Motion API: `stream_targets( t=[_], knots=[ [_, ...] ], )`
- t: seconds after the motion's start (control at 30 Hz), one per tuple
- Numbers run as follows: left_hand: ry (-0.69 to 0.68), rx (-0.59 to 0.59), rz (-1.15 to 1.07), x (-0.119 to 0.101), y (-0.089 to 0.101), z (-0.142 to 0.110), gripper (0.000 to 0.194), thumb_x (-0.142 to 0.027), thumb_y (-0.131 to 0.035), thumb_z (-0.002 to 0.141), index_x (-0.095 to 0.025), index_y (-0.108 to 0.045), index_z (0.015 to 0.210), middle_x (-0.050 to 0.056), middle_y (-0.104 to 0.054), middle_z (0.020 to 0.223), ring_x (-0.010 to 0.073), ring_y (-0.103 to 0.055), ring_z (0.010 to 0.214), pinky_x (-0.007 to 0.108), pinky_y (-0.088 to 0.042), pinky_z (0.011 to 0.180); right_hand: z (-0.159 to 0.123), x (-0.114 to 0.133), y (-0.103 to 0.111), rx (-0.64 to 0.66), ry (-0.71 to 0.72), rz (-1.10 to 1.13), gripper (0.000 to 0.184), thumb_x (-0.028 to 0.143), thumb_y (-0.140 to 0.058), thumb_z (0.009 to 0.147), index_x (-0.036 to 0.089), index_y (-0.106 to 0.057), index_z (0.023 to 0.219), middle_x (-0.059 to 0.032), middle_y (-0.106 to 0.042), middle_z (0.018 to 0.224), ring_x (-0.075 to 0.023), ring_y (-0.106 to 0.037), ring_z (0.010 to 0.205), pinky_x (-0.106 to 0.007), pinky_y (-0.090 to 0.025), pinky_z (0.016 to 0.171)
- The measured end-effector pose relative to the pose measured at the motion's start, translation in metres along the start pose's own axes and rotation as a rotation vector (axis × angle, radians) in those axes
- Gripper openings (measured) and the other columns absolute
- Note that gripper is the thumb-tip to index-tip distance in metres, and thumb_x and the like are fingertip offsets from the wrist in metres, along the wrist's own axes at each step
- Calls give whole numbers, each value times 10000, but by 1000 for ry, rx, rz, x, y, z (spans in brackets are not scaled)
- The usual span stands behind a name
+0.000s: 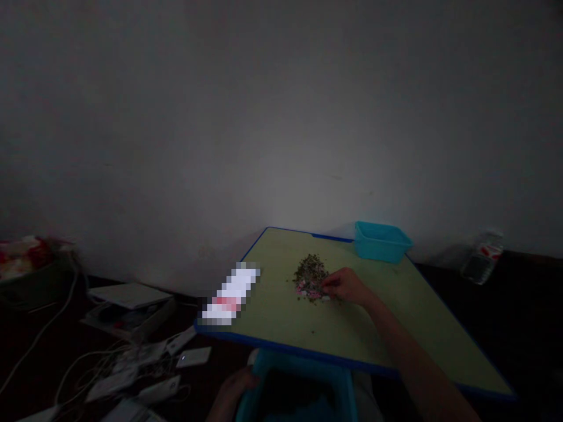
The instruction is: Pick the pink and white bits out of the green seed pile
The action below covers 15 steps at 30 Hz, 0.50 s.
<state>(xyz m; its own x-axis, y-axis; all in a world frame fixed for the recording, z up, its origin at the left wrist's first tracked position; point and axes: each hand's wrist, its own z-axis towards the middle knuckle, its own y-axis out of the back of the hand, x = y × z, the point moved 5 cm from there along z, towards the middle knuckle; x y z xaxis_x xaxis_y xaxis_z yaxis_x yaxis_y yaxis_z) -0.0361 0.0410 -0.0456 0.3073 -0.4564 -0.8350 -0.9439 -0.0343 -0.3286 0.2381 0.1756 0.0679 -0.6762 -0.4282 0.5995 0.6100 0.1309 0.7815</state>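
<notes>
Head view: the pale tabletop [352,328] has a blue bin [308,362] below its near edge, a turquoise basket [380,250] at its far right corner, a bright pixelated rectangle [231,296] at its left. My left hand [233,388] touches the bin, its grip too dim to judge. My right hand [347,285], fingers drawn together, hides part of the central brown-and-pink pile [309,272]; I cannot tell whether it holds any.

On the table [352,328], left of the right hand [346,285], lies a pile [310,269]; behind-right, a basket [382,251]; farther right, seemingly a bottle [482,258].
</notes>
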Motion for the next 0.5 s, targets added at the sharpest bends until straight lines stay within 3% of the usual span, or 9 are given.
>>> stream_targets(
  t=[0.5],
  knots=[
    [-11,-19,-43,-7,-7,-10,62,-197,-637,464,-185,-580,441,-31,-567,403,162,-475,466,266,-380,467,0,0,-3,5,-6,14,220,330,-593,693,183,-711,809,6,-632,560,-112,-535,516,-201,-372,520]
  ],
)
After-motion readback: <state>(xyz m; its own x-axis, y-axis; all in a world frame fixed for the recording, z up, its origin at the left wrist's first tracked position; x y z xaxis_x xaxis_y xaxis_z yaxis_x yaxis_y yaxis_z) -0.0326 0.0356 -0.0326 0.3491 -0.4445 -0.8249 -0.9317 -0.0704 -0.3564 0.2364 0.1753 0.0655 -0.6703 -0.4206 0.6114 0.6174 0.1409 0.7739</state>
